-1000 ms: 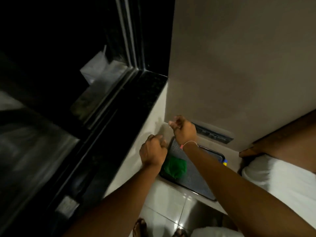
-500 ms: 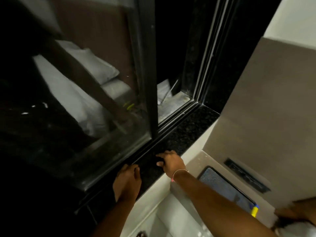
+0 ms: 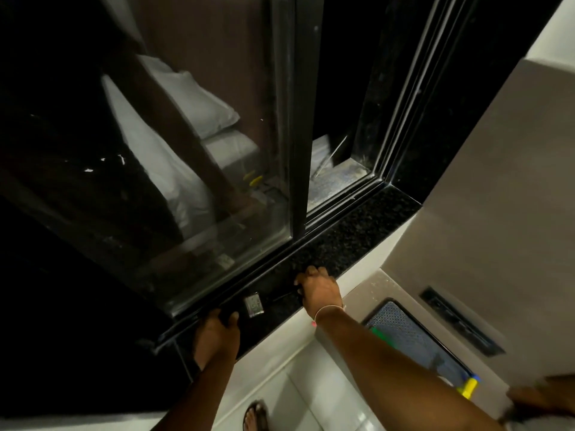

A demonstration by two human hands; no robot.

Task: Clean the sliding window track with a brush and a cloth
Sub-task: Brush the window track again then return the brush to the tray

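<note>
The black sliding window track point(image 3: 340, 199) runs along the inner edge of a speckled black stone sill point(image 3: 357, 237). My right hand point(image 3: 319, 290) rests on the sill, fingers curled around the thin dark handle of a brush point(image 3: 253, 306) whose silver ferrule lies flat on the stone to the left. My left hand point(image 3: 216, 332) lies palm down on the sill beside the ferrule, its fingertips at the track edge and nothing in it. A green cloth point(image 3: 378, 332) peeks out behind my right forearm, on a blue mesh tray point(image 3: 413, 334).
The dark-framed glass pane point(image 3: 297, 135) stands slid left, leaving a gap at the right end of the track. A yellow-handled object point(image 3: 468, 387) lies at the tray's near corner. A beige wall with a dark slot point(image 3: 460, 320) rises on the right. My sandalled foot point(image 3: 255, 416) shows below.
My view swung up from the tray to the window. Both hands left the tray and green cloth and now rest on the sill; the brush now lies there under my right hand.
</note>
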